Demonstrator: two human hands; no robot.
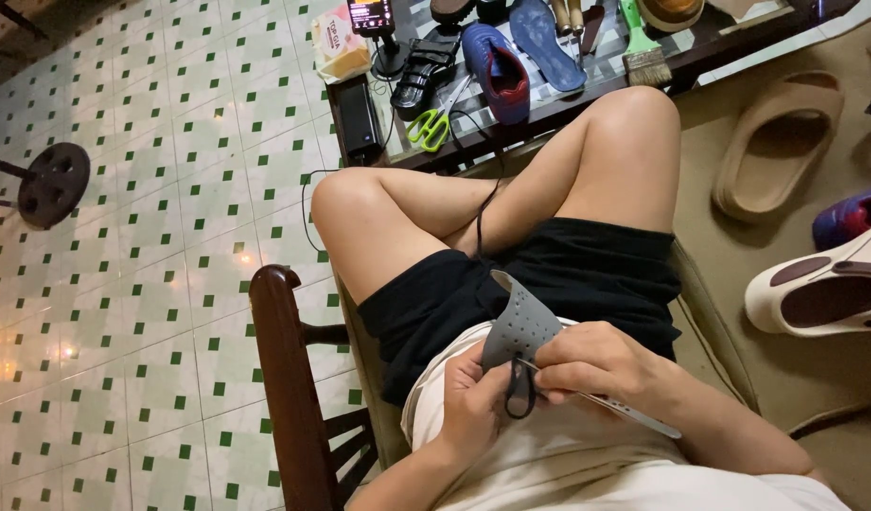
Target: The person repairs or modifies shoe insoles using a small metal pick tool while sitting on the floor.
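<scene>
Over the lap, grey perforated strap (519,326) gripped between both hands: left (473,402), right (596,364).

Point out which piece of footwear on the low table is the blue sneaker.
The blue sneaker with the red lining lies between the black strapped sandal and the flat blue insole; it alone is a closed shoe.

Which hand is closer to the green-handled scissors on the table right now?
Left. The left hand sits on the scissors' side of the lap; the right hand is farther over. Both are far below, gripping the grey perforated piece.
</scene>
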